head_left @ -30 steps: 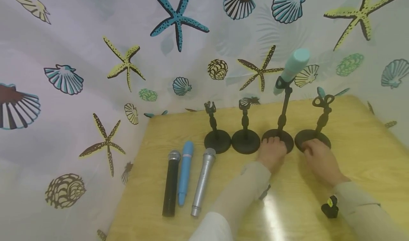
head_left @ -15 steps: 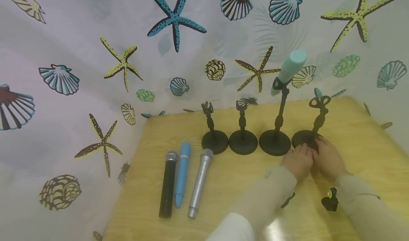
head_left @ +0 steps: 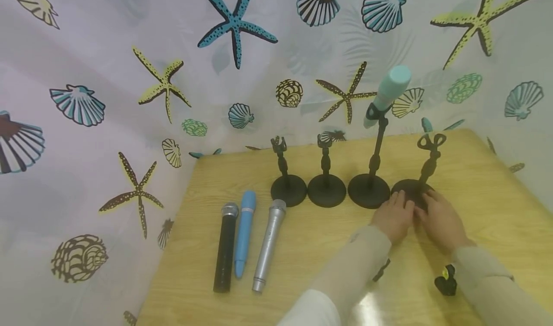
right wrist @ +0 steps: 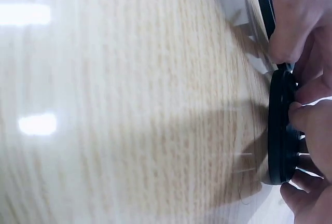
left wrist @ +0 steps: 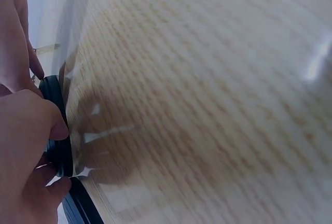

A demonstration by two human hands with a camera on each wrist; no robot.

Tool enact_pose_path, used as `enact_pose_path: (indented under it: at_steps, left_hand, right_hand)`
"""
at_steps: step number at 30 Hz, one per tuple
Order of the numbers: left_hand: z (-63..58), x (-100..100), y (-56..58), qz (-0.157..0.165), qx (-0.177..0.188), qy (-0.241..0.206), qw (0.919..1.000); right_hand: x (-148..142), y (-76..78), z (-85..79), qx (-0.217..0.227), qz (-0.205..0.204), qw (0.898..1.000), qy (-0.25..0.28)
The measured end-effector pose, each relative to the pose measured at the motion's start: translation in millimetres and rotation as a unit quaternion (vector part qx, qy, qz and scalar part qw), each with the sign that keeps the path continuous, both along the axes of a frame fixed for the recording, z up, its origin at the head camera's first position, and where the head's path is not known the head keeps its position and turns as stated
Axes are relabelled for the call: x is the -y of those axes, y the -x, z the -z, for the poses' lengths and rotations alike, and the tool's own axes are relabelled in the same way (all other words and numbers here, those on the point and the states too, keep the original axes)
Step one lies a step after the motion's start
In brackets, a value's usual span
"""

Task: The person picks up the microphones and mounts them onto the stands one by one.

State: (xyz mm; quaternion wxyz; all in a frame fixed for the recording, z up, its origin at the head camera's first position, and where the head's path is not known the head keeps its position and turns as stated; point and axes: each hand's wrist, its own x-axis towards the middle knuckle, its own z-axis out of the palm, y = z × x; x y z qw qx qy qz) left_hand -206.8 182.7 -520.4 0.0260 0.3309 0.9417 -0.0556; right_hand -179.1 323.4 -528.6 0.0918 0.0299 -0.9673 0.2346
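Note:
Both hands are at the round black base of the rightmost microphone stand (head_left: 428, 168), whose clip on top holds nothing. My left hand (head_left: 394, 216) grips the left front of this base, its thumb at the edge in the left wrist view. My right hand (head_left: 442, 223) grips the right side, with thumb and fingertips around the rim of the base (right wrist: 277, 130) in the right wrist view. Left of it stands a taller microphone stand (head_left: 375, 165) bearing a tilted mint-green microphone (head_left: 392, 86). Two shorter stands, a third stand (head_left: 326, 165) and a fourth-in-line stand (head_left: 282, 165), continue the row.
Black (head_left: 225, 249), blue (head_left: 244, 235) and silver (head_left: 270, 247) microphones lie side by side on the wooden table (head_left: 207, 177). A small black piece with a yellow spot (head_left: 446, 280) lies by the right sleeve. Another dark piece (head_left: 381, 271) shows beside the left sleeve. A shell-patterned curtain (head_left: 259, 76) hangs behind.
My left hand has left the taller stand's base and moved right to the rightmost stand. That stand has shifted slightly left and nearer, its base now right beside the taller stand's base.

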Motion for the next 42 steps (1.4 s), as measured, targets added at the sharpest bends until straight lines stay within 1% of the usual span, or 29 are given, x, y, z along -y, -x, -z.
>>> enact_pose_path:
  at_steps: [2,4,8,12,15,17,20,24,27,31,34,37,42]
  left_hand:
    - [-2.4,4.6,-1.3,0.004,-0.008,-0.008,0.9999]
    - [-5.1,8.8,-3.3,0.012,-0.025,-0.011,0.9996]
    - [-10.2,15.1,-6.0,0.029,-0.061,-0.005,0.9977]
    - [-14.5,20.3,-7.5,0.035,-0.072,0.014,0.9967]
    - [-15.6,24.3,-8.4,0.038,-0.08,0.026,0.9958]
    - [-16.1,27.5,-9.3,0.038,-0.08,0.026,0.9957]
    - [-14.0,34.7,-11.0,0.052,-0.08,-0.005,0.9955]
    - [-6.3,43.0,-11.3,0.07,-0.047,-0.053,0.995]
    - [-3.1,48.6,-12.7,0.077,-0.035,-0.061,0.9945]
    - [-6.9,62.0,-20.7,0.092,-0.064,-0.055,0.9922]
    - [-9.7,74.6,-27.4,0.088,-0.072,-0.06,0.9917]
    - [-12.5,86.2,-33.1,0.074,-0.065,-0.064,0.993]
    - [-12.6,101.2,-39.3,0.048,-0.033,-0.063,0.9964]
  right_hand:
    - [2.8,-2.7,0.5,-0.008,0.0,1.0,-0.002]
    - [4.9,-5.5,1.3,-0.015,0.002,1.0,0.0]
    - [8.2,-12.5,2.1,-0.049,0.008,0.999,-0.003]
    - [14.3,-22.9,0.4,-0.08,0.012,0.997,-0.009]
    - [19.5,-29.7,-0.6,-0.087,0.011,0.996,-0.011]
    - [22.3,-32.8,-0.6,-0.089,0.008,0.996,-0.012]
    - [25.8,-37.8,-0.3,-0.095,0.007,0.995,-0.011]
    - [29.8,-44.6,0.9,-0.109,0.003,0.994,-0.014]
    - [33.9,-48.2,1.1,-0.13,-0.006,0.991,-0.023]
    - [42.5,-52.5,2.5,-0.164,-0.021,0.986,-0.03]
    - [51.0,-55.3,3.2,-0.175,-0.03,0.984,-0.028]
    - [59.8,-57.5,3.9,-0.175,-0.033,0.984,-0.026]
    - [73.3,-60.1,6.2,-0.171,-0.038,0.984,-0.027]
